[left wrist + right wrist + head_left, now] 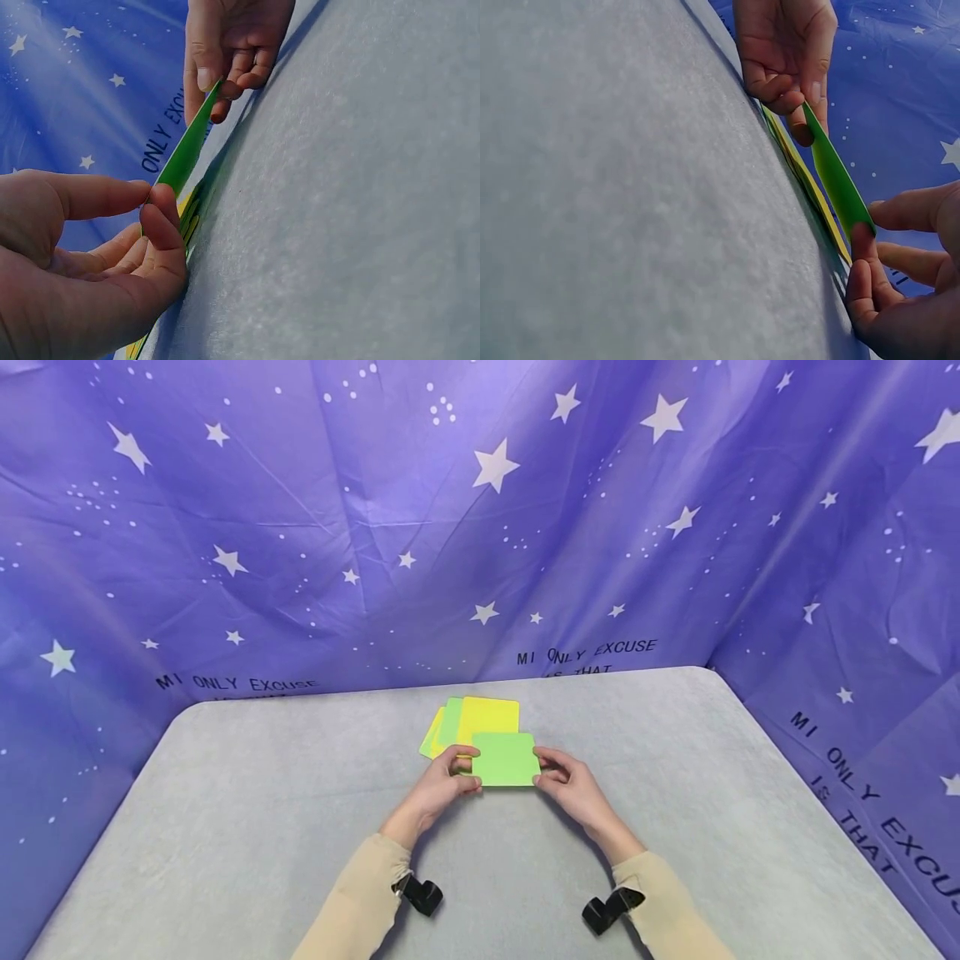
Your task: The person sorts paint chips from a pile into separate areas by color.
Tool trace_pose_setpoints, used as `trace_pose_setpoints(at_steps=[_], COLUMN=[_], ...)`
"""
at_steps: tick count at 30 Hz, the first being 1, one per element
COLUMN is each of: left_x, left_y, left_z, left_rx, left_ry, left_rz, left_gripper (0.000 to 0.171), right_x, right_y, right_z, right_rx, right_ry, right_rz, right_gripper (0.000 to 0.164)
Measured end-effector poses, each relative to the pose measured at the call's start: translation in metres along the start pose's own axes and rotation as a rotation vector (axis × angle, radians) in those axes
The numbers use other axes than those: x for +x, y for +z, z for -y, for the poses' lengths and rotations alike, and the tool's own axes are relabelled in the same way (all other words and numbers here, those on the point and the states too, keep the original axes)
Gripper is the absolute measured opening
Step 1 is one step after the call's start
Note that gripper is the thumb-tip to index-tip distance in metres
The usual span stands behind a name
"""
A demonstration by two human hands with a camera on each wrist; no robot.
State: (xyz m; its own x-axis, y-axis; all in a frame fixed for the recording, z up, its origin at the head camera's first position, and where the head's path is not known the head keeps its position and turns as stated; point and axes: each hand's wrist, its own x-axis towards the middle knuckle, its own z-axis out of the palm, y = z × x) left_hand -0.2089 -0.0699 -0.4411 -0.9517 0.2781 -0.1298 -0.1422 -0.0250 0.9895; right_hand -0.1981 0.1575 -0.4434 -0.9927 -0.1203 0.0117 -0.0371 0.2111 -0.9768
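Both hands hold a flat green card (506, 759) with rounded corners, tilted up over the table. My left hand (442, 785) pinches its left edge between thumb and fingers. On the opposite edge, my right hand (567, 781) has the same kind of pinch. Behind the card lies a fanned stack of yellow and green cards, with a yellow card (489, 717) on top and a green card (450, 723) showing at its left. The held card and the left hand's fingers cover the near part of the stack. In the right wrist view the green card (836, 176) appears nearly edge-on.
A pale grey cloth covers the table (285, 810). Right behind its far edge hangs a purple curtain (420, 527) with white stars, which continues down both sides. Each sleeve carries a black wrist camera (422, 895).
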Motion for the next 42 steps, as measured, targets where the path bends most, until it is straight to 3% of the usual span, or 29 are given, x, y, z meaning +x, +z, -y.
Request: trace_pose_setpoints(at_steps=[10, 18, 27, 33, 42], left_x=[-0.007, -0.007, -0.008, -0.010, -0.016], left_y=[0.004, 0.014, 0.038, 0.052, 0.066], left_z=[0.005, 0.008, 0.007, 0.002, -0.001], left_rx=[0.020, 0.068, 0.191, 0.250, 0.462], left_ry=[-0.003, 0.012, 0.054, 0.083, 0.128], left_rz=[0.033, 0.114, 0.185, 0.207, 0.219], left_gripper=[0.046, 0.042, 0.044, 0.046, 0.045], right_x=[-0.011, -0.019, -0.037, -0.047, -0.055], right_y=[-0.008, -0.026, -0.050, -0.062, -0.074], right_z=[-0.001, -0.007, -0.011, -0.013, -0.008], right_rx=[0.027, -0.065, -0.054, -0.142, -0.290], right_ry=[0.057, 0.019, -0.031, -0.046, -0.120], right_rz=[-0.004, 0.003, 0.038, 0.055, 0.108], right_gripper=[0.045, 0.040, 0.047, 0.047, 0.046])
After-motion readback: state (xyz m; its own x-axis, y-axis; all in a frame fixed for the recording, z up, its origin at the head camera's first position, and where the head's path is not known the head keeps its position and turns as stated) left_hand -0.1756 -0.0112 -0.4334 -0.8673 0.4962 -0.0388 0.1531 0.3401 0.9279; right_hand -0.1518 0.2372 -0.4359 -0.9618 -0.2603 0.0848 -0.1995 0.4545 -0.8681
